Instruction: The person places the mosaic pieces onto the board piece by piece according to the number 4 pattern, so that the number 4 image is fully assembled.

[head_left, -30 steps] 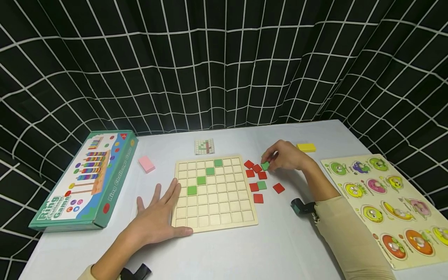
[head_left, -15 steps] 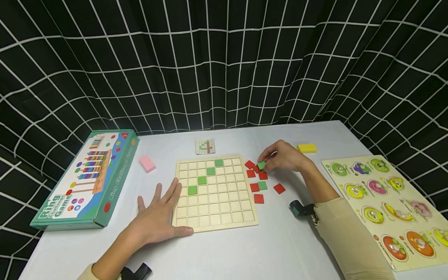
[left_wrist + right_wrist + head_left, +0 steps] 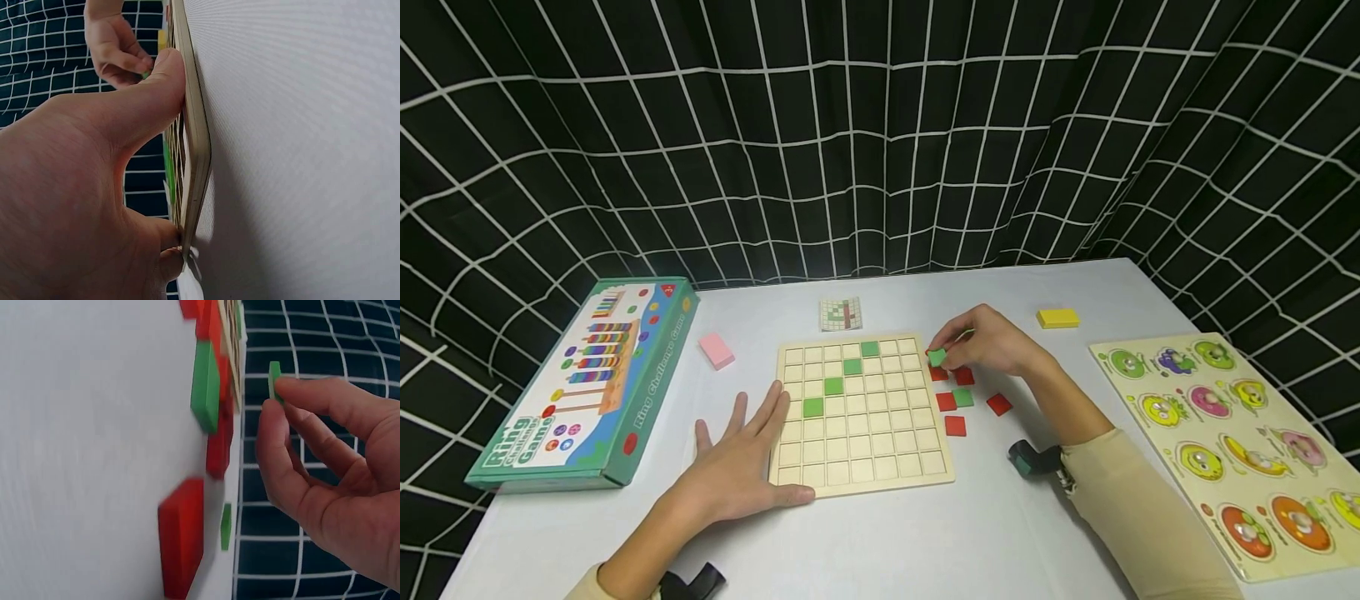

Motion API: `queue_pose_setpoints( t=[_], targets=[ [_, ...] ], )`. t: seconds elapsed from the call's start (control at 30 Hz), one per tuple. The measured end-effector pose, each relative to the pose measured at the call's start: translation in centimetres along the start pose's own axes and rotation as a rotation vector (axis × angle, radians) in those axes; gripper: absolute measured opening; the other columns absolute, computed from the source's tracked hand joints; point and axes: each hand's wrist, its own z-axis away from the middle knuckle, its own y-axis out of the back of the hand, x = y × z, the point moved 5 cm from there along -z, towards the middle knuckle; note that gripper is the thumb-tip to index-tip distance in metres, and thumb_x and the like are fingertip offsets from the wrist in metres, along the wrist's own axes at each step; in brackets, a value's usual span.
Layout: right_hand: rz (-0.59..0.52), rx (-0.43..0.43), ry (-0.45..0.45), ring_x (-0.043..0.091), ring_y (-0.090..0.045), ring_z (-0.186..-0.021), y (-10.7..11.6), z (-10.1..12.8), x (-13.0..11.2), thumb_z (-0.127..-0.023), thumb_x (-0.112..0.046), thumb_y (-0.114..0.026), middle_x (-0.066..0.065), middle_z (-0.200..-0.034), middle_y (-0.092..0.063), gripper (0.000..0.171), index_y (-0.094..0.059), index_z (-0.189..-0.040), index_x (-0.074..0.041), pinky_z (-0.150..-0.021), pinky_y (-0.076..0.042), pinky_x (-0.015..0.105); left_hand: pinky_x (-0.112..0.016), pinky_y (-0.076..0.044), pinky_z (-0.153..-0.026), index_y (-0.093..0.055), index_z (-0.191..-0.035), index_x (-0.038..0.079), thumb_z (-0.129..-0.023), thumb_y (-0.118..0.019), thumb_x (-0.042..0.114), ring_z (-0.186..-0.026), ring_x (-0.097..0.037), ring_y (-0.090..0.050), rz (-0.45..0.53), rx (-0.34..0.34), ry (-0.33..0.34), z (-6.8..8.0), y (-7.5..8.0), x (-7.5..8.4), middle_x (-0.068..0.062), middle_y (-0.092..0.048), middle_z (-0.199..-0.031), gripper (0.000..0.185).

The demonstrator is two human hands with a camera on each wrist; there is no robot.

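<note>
My right hand (image 3: pixel 988 340) pinches a green square tile (image 3: pixel 275 381) between thumb and fingertips. In the head view it is over the red tiles beside the board's right edge; the right wrist view shows the tile raised above the table. My left hand (image 3: pixel 737 467) rests at the near left corner of the wooden grid board (image 3: pixel 865 493), fingers spread and straight along its left side. Its thumb (image 3: pixel 156 81) lies at the front edge. Several green tiles (image 3: pixel 833 386) sit in a diagonal line in the board's squares. Part of the red pile is hidden by my right hand.
Loose red tiles (image 3: pixel 955 426) and a green tile (image 3: pixel 962 397) lie right of the board. A pattern card (image 3: pixel 841 315) is behind it. Around stand a pink block (image 3: pixel 716 351), yellow block (image 3: pixel 1058 318), game box (image 3: pixel 587 383) and fruit puzzle board (image 3: pixel 1157 458).
My right hand has moved left with the green tile, from the right side of the red pile toward the board's right edge. The left hand has stayed in place.
</note>
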Motion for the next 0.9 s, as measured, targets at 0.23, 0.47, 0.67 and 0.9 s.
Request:
queue_pose_setpoints(
  t=[0.23,0.47,0.67,0.9],
  targets=[
    [-0.034,0.017,-0.029,0.025,-0.064,-0.084,-1.4,0.3,-1.4,-0.083,-0.008,-0.081,0.007,-0.094,-0.072,0.021,-0.082,-0.104,-0.013,-0.077,-0.054,0.036,-0.092,-0.003,-0.104,-0.014,-0.168,0.012,-0.073,-0.072,0.083,-0.159,-0.052,-0.006,0.001,0.0,-0.003,-0.1,0.1,0.0,-0.003,-0.004,-0.177,0.133],
    [-0.047,0.033,-0.033,0.023,-0.064,-0.086,-2.9,0.4,-2.5,-0.082,-0.011,-0.085,0.005,-0.095,-0.072,0.021,-0.082,-0.103,-0.017,-0.076,-0.054,0.036,-0.093,-0.003,-0.104,-0.014,-0.168,0.011,-0.072,-0.073,0.082,-0.159,-0.052,-0.006,0.0,0.001,-0.006,-0.1,0.1,0.0,-0.004,-0.004,-0.177,0.133],
    [-0.081,0.029,0.003,0.021,-0.066,-0.086,-3.7,0.6,-3.5,-0.08,-0.008,-0.085,0.005,-0.097,-0.072,0.024,-0.081,-0.103,-0.015,-0.078,-0.057,0.036,-0.093,-0.001,-0.104,-0.014,-0.168,0.012,-0.072,-0.073,0.082,-0.159,-0.051,-0.005,0.008,-0.002,-0.005,0.0,0.0,-0.1,-0.002,-0.003,-0.177,0.133],
    [-0.113,0.011,0.058,0.017,-0.064,-0.08,-5.0,0.6,-4.8,-0.078,-0.006,-0.087,0.004,-0.093,-0.07,0.026,-0.082,-0.102,-0.014,-0.069,-0.05,0.028,-0.093,-0.002,-0.103,-0.015,-0.168,0.011,-0.073,-0.074,0.081,-0.159,-0.052,-0.006,0.007,0.005,-0.004,0.1,0.2,-0.1,-0.003,-0.004,-0.177,0.132]
  ],
)
